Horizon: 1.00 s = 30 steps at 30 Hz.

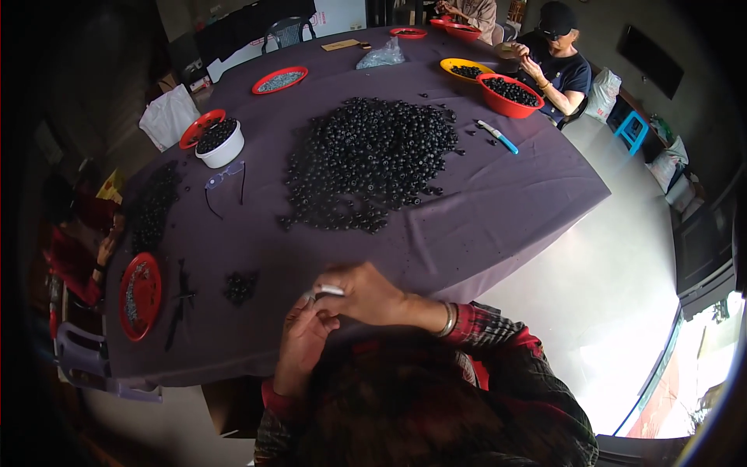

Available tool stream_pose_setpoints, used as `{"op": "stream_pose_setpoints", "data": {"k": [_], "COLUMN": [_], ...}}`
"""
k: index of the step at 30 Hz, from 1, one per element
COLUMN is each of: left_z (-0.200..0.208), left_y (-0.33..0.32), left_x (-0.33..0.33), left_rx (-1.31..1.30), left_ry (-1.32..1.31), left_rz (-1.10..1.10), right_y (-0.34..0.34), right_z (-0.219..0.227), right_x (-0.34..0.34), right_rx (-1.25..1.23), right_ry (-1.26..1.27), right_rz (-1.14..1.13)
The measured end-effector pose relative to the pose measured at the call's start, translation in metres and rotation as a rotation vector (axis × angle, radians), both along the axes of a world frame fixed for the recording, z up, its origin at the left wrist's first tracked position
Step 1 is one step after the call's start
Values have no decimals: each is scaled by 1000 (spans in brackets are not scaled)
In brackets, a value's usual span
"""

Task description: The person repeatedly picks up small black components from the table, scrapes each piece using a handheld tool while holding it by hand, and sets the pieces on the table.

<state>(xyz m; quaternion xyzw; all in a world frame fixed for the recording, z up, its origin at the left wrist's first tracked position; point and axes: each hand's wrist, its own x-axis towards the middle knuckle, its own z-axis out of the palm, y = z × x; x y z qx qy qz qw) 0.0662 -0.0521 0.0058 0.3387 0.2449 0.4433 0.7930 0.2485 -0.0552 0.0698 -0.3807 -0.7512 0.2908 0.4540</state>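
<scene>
Both my hands meet at the near edge of the table, fingers close together. My right hand (364,296), with a bracelet at the wrist, is closed round a short white stick-like thing (331,290), most of it hidden by the fingers. My left hand (302,336) is pinched just beside it; whatever lies between its fingertips is too small to make out. To the left of my hands lies a small heap of black round pieces (240,287). Farther off, a large pile of the same glossy black pieces (369,159) covers the middle of the table.
A purple-grey cloth (482,210) covers the table. On it are a red tray (158,300), a white tub (226,149), glasses (226,180), a blue-and-white pen-like tool (498,136) and a red basin (506,109). Other people sit at the left, far right and back.
</scene>
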Motion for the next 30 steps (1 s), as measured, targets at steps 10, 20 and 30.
{"op": "stream_pose_setpoints", "data": {"k": [10, 20, 30], "left_z": [-8, -1, 5], "left_y": [0, -4, -4], "left_x": [-3, -4, -2], "left_rx": [-136, -159, -150], "left_ry": [-157, -154, -28], "left_rz": [-108, -161, -119], "right_y": [-6, -10, -8], "right_z": [-9, 0, -10], "right_x": [-8, 0, -1], "right_rx": [25, -76, 79], "right_ry": [-9, -12, -66], "right_rz": [-17, 120, 76]}}
